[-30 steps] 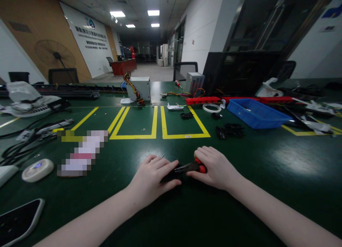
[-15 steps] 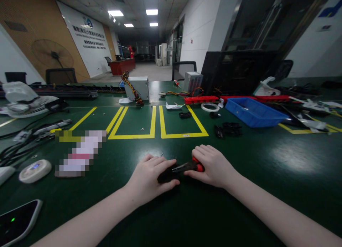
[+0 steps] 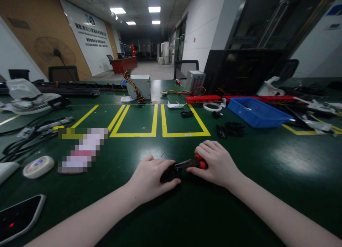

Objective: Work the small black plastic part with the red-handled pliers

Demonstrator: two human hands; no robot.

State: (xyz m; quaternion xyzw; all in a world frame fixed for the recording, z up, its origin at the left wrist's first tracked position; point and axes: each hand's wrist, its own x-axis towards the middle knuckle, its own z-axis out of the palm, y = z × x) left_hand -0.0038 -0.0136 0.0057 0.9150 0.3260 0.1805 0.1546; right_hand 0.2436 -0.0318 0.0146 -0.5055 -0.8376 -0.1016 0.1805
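Low over the green table, my left hand (image 3: 152,174) is closed around a small black part (image 3: 169,174); its exact kind is hard to make out in the dark. Red-handled pliers (image 3: 188,164) are gripped in my right hand (image 3: 217,163), their jaws pointing left. The jaw tips reach the upper edge of the black part, by my left fingertips. Whether they are clamped on it I cannot tell. A thin pin-like piece (image 3: 162,154) shows just beyond my left hand.
Bundled black cables (image 3: 232,129) and a blue bin (image 3: 259,113) lie at the right. Past the yellow tape stand a metal power supply box (image 3: 143,88) and a red power strip (image 3: 204,99). A white round device (image 3: 39,166) and a phone-like device (image 3: 21,218) sit at the left.
The pliers' jaws have shifted slightly against the black part, and my right hand has turned a little. The whole view has moved slightly. The phone-like device's light went from green to red.
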